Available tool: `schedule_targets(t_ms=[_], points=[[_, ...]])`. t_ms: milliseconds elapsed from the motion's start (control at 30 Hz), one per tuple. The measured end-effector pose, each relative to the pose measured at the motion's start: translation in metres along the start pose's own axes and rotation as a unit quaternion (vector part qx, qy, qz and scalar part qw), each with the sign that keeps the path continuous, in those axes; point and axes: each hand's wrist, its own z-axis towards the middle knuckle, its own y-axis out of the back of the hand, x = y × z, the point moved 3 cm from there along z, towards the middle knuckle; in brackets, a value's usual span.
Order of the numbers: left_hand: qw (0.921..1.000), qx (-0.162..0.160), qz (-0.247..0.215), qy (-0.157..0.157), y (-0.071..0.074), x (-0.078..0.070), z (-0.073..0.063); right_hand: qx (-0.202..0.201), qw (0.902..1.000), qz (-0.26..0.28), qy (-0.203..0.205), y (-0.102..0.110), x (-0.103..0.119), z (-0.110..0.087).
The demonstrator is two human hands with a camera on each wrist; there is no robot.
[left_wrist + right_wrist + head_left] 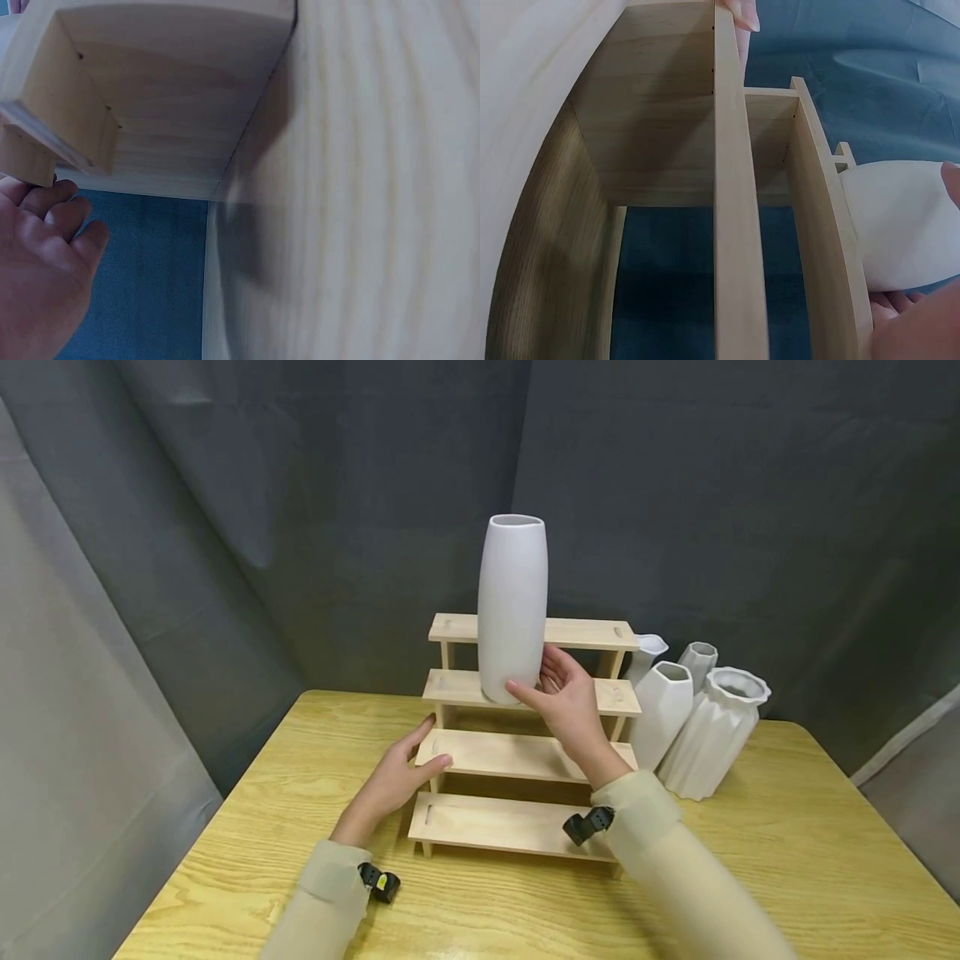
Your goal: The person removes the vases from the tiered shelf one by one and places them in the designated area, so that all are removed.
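A tall, smooth white vase (513,602) stands upright at the second-highest tier of a stepped wooden display stand (502,822). My right hand (566,706) grips the vase low down, thumb across its front and fingers round the right side. In the right wrist view the lower part of the vase (900,225) shows close against the tier's edge. My left hand (393,777) holds the left end of the tier below, thumb over the top and fingers at the side. The left wrist view shows that hand (45,262) with curled fingers at the wood.
To the right of the stand, several white vases stand close together, among them a pleated one (712,739) and a faceted one (662,714). A wood-grain table (247,860) carries everything. Dark grey cloth (360,527) hangs behind it.
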Motion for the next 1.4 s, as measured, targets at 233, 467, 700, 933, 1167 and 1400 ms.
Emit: schedule_targets(t_ms=[233, 467, 700, 933, 1167, 1400], points=[[1.0, -0.002, 0.004, 0.005, -0.001, 0.003, 0.002, -0.005, 0.9998, -0.017, -0.009, -0.004, -0.001, 0.003], [0.9999, -0.01, 0.009, 0.003, -0.001, 0.003, 0.002, -0.017, 0.9985, -0.051, -0.002, -0.011, 0.0, 0.006], [0.9999, -0.007, 0.012, -0.002, -0.001, 0.002, 0.002, -0.037, 0.9946, -0.097, -0.002, -0.016, 0.004, 0.006], [0.9998, -0.008, 0.018, 0.0, -0.001, 0.001, 0.001, -0.053, 0.9937, -0.098, 0.008, -0.016, 0.003, 0.005], [0.9999, -0.004, 0.012, 0.003, 0.0, 0.003, 0.002, -0.064, 0.9937, -0.092, 0.005, -0.014, 0.004, 0.002], [0.9999, -0.004, 0.015, 0.005, 0.0, 0.003, 0.002, -0.06, 0.9942, -0.09, 0.007, -0.01, 0.006, -0.002]])
